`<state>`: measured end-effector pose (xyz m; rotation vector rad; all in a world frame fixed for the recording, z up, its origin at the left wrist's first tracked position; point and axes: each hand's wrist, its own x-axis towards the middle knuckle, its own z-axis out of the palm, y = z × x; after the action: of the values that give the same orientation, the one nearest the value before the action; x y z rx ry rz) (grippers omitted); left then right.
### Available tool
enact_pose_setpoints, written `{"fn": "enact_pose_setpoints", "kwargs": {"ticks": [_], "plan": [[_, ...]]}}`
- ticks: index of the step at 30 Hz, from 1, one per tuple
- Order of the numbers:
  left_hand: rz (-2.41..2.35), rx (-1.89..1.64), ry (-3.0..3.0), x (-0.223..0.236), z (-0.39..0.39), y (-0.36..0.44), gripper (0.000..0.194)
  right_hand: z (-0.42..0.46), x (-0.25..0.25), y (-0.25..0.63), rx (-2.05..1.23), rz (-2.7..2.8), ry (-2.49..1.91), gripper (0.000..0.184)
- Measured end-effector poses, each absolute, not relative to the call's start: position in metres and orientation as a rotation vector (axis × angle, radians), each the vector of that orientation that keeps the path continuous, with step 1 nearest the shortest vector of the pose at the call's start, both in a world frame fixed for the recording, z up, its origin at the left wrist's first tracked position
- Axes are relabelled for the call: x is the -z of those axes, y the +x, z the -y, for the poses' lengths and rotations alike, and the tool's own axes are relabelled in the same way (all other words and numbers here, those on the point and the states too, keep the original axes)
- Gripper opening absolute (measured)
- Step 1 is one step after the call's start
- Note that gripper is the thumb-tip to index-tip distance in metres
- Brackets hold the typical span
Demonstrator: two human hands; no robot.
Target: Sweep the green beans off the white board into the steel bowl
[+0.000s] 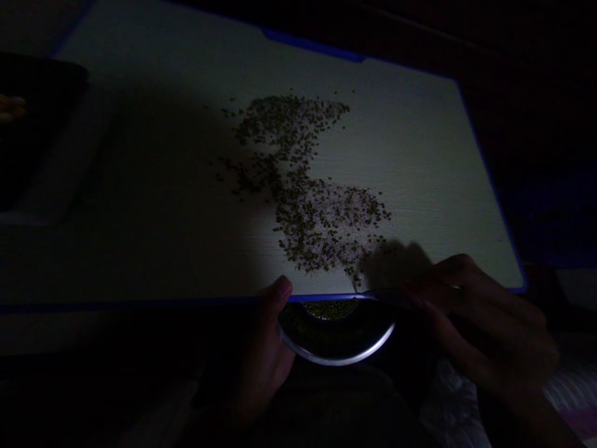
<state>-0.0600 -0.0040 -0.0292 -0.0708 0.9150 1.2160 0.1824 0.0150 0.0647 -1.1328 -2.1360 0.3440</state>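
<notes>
The scene is very dark, lit only around the middle. A spread of small green beans mixed with pale grains (312, 193) lies on a pale board with a blue rim (420, 143). My left hand (265, 354) grips a round metal bowl (336, 336) held just under the board's near edge; some green beans lie inside it. My right hand (471, 311) rests at the board's near edge beside the bowl, fingers curled and pointing left towards the beans. What its fingertips hold, if anything, is lost in shadow.
A dark tray-like object (32, 124) sits at the far left on the board, with something pale (12, 109) at its edge. Pale cloth (466, 398) shows under my right arm. Everything beyond the board is black.
</notes>
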Motion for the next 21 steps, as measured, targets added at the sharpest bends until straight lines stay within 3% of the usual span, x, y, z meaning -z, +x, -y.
{"fn": "enact_pose_setpoints", "kwargs": {"ticks": [12, 21], "plan": [[-0.931, -1.219, -0.118, 0.019, 0.001, -0.060, 0.079, -0.016, -0.061, 0.185, -0.312, 2.093, -1.179, 0.031], [-0.913, -1.213, -0.082, 0.025, 0.003, -0.060, 0.066, -0.016, -0.066, 0.182, -0.347, 2.187, -1.138, 0.030]]}}
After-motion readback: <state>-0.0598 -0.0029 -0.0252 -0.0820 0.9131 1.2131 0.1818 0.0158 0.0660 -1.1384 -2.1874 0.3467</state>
